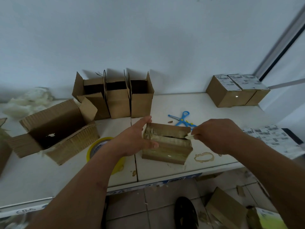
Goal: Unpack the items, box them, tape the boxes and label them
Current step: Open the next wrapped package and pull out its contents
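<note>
A small taped cardboard box (168, 144) lies on the white table (181, 166) in front of me. My left hand (137, 138) holds its left end, fingers spread over the top and the thumb on the front. At the box's right top corner, my right hand (216, 134) pinches a strip of old tape (189, 137). The top seam is split open along its length. A yellow tape roll (99, 146) lies under my left forearm. Blue scissors (181, 119) lie just behind the box. A sheet of shipping labels (272, 136) lies at the right.
Three open empty boxes (118, 96) stand in a row at the wall. A larger open box (56, 129) lies at the left, with crumpled plastic wrap (28, 103) behind it. Two labelled boxes (234, 90) sit at the back right. Cardboard scraps (226, 207) litter the floor.
</note>
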